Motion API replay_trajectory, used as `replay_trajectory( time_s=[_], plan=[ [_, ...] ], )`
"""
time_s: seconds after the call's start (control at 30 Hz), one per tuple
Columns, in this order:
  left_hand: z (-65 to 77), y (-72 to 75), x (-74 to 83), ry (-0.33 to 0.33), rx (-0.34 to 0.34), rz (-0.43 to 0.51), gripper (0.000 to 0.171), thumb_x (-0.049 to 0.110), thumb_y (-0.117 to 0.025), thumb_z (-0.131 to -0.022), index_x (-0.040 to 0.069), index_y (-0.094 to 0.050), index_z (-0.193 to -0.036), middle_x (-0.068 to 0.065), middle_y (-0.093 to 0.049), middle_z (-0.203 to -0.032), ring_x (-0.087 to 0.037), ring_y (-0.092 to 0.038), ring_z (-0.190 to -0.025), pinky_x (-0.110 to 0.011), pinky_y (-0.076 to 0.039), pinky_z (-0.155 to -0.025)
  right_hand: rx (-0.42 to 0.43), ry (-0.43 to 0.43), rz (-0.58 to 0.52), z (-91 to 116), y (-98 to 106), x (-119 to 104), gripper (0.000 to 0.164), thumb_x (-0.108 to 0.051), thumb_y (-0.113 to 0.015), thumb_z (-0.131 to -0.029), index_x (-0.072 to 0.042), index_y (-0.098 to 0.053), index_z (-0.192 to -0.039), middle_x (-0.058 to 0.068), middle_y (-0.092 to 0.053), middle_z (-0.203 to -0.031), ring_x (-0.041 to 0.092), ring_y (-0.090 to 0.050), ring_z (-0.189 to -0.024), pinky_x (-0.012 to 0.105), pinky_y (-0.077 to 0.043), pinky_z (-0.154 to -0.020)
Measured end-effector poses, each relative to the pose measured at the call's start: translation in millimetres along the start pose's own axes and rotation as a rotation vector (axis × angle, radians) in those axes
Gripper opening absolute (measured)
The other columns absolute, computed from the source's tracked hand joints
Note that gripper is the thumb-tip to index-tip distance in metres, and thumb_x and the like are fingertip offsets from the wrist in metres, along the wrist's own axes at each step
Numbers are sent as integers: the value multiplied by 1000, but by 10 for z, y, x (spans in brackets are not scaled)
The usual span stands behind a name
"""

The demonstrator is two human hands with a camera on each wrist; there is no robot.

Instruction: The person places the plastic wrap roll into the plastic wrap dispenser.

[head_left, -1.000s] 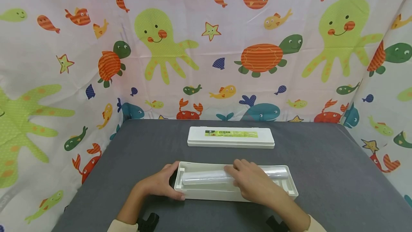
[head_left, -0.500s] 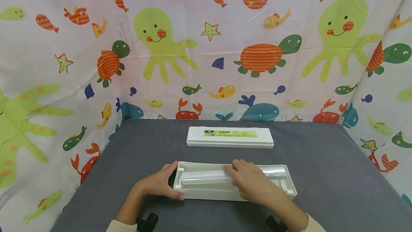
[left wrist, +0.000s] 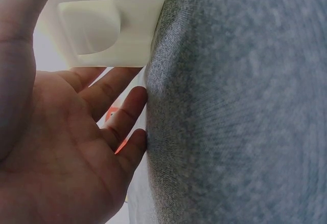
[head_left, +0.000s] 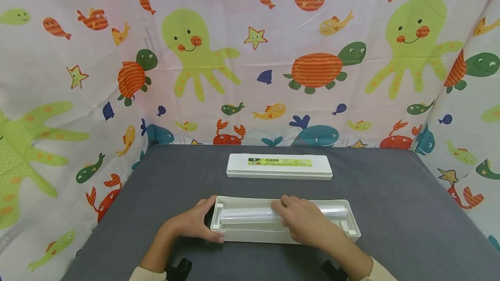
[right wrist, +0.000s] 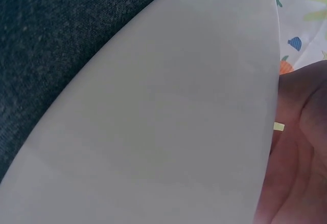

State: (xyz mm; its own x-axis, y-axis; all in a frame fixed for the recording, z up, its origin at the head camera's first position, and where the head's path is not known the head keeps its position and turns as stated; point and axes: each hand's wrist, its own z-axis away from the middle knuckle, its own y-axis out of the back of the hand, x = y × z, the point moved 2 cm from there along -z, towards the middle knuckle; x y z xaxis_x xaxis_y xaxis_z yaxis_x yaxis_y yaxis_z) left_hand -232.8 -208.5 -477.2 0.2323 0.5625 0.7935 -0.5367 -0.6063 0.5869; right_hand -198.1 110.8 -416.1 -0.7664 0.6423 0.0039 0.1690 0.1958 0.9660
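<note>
The left hand (head_left: 197, 221) holds one end of the white box (head_left: 259, 236) between thumb and fingers; the right hand (head_left: 306, 222) bends over the clear roll (head_left: 248, 215) inside the box, and whether it pinches the roll is hidden. Beyond the box lies what looks like its labelled lid (head_left: 279, 171), so uncovering seems done, the roll not lifted out. Since half a second ago, hands, box, roll and lid have hardly shifted.

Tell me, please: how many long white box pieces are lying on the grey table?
2: the open tray, held at one end by the left hand, and the labelled piece farther back. None seems hidden.
</note>
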Motion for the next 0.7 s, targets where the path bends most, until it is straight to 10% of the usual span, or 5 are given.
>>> replay_trajectory(
  time_s=[0.7],
  plan=[
    [2,-1,-1,4,11,-14,91,43,-89,-68,22,-40,-141,-5,-43,-123,-25,-39,-115,-49,-41,-90,-98,-39,-4,-81,-30,40,37,-5,-83,-76,-10,-63,-106,0,-54,-78,13,-48,-59,30,-42,-52]
  ],
)
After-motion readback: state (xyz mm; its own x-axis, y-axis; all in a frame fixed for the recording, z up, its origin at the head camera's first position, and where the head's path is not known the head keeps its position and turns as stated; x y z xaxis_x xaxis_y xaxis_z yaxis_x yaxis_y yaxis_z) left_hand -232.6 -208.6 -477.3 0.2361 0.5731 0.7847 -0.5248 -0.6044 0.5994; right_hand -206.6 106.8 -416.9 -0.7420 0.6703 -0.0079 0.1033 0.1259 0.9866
